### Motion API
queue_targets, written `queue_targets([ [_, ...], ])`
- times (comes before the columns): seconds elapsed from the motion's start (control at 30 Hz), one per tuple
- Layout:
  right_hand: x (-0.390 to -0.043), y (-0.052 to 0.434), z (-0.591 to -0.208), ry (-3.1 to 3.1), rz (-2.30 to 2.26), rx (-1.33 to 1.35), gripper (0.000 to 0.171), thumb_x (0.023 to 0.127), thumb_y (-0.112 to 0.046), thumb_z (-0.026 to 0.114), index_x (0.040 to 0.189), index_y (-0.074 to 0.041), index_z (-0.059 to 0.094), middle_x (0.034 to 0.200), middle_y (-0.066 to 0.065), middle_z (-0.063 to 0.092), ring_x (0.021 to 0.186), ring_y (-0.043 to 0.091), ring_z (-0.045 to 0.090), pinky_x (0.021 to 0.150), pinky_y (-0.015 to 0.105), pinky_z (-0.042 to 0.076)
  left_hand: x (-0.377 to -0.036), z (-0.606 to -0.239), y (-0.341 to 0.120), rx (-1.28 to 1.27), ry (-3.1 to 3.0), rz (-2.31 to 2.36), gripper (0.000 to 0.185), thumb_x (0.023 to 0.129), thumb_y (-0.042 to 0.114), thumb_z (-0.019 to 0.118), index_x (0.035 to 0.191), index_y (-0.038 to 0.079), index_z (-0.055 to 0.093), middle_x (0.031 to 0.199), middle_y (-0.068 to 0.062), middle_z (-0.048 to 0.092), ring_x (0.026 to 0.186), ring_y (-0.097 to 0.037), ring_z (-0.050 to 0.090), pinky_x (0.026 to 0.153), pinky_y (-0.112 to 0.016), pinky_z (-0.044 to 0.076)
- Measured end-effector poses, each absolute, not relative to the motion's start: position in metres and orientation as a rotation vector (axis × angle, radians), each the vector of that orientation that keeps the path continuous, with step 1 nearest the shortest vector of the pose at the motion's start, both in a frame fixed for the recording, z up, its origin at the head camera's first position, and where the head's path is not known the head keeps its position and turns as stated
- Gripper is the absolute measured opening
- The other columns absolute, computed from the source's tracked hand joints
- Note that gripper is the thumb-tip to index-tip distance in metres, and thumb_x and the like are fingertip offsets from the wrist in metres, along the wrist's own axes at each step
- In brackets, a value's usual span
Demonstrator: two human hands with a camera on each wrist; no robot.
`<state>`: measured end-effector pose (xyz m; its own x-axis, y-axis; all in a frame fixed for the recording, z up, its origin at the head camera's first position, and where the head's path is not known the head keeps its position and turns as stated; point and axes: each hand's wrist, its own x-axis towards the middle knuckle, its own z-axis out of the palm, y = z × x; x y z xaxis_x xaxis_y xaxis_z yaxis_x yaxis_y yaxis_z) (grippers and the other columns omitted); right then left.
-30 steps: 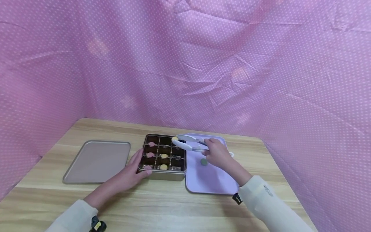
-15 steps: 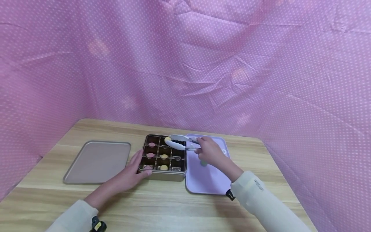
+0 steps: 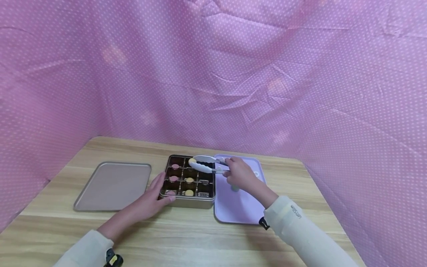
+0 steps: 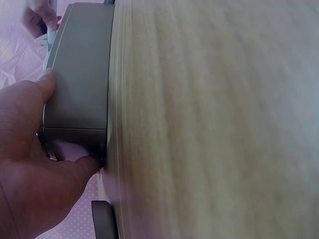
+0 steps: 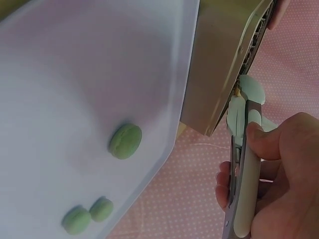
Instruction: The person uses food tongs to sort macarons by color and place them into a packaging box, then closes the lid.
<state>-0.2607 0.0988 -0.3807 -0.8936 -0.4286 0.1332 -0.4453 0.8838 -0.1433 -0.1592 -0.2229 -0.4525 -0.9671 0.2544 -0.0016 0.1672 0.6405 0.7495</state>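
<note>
My right hand [image 3: 238, 173] grips white tongs [image 3: 207, 165] that pinch a yellow macaron [image 3: 192, 161] over the back middle cell of a gold tin box [image 3: 186, 202] with nine compartments. Pink macarons [image 3: 173, 178] fill the left column and yellow ones [image 3: 189, 192] sit in the middle column. My left hand [image 3: 156, 193] grips the tin's front left corner, thumb on its front wall [image 4: 79, 94]. In the right wrist view the tongs [image 5: 244, 164] reach over the tin's rim [image 5: 224, 64]. Three green macarons [image 5: 125, 141] lie on the lilac tray [image 5: 75, 64].
The tin's flat lid [image 3: 112, 185] lies left of the box on the wooden table [image 3: 186, 237]. The lilac tray [image 3: 240, 207] touches the tin's right side. Pink dotted cloth [image 3: 213, 74] walls the table at the back and both sides.
My right hand carried the tongs and yellow macaron leftward from the right column to over the back middle cell. The left hand stayed on the tin.
</note>
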Motion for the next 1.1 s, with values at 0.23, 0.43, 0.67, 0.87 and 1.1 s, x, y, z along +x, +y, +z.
queue_targets([
  [0.23,-0.260,0.100,-0.381,-2.975,0.278,0.662,0.042,0.088,-0.021,0.076,0.125,-0.004,0.065,0.099,0.005,0.061,0.091,0.021,0.058,0.081,0.037,0.056,-0.158,-0.451,-0.223,0.351,2.751,1.229,0.107,0.095,0.064,0.055,0.162,0.015,-0.012,0.168,-0.020,-0.010,0.149,-0.054,0.009,0.117,-0.070,0.014],
  [0.43,-0.257,0.102,-0.380,-2.978,0.308,0.643,0.039,0.087,-0.018,0.077,0.122,-0.004,0.066,0.099,0.006,0.062,0.090,0.021,0.056,0.080,0.037,0.055,-0.158,-0.450,-0.222,0.349,2.740,1.247,0.107,0.095,0.063,0.055,0.161,0.014,-0.013,0.168,-0.020,-0.011,0.150,-0.053,0.008,0.118,-0.069,0.013],
  [0.67,-0.254,0.109,-0.380,-3.001,0.331,0.596,0.041,0.088,-0.018,0.076,0.125,-0.005,0.065,0.101,0.005,0.063,0.093,0.021,0.057,0.083,0.038,0.055,-0.159,-0.451,-0.222,0.359,2.746,1.251,0.107,0.095,0.062,0.056,0.162,0.013,-0.012,0.168,-0.021,-0.010,0.150,-0.053,0.008,0.118,-0.069,0.013],
  [0.87,-0.248,0.119,-0.375,-2.983,0.360,0.607,0.054,0.088,-0.018,0.077,0.136,-0.001,0.060,0.111,0.011,0.066,0.103,0.026,0.060,0.092,0.042,0.056,-0.160,-0.451,-0.223,0.355,2.749,1.241,0.107,0.094,0.065,0.055,0.161,0.015,-0.012,0.168,-0.021,-0.010,0.150,-0.053,0.008,0.118,-0.069,0.013],
  [1.1,-0.239,0.139,-0.375,-2.905,0.379,0.661,0.058,0.086,-0.016,0.076,0.136,0.006,0.057,0.111,0.015,0.067,0.099,0.029,0.064,0.088,0.045,0.057,-0.162,-0.452,-0.225,0.357,2.750,1.238,0.108,0.093,0.066,0.055,0.161,0.015,-0.013,0.168,-0.021,-0.010,0.149,-0.054,0.010,0.117,-0.071,0.015],
])
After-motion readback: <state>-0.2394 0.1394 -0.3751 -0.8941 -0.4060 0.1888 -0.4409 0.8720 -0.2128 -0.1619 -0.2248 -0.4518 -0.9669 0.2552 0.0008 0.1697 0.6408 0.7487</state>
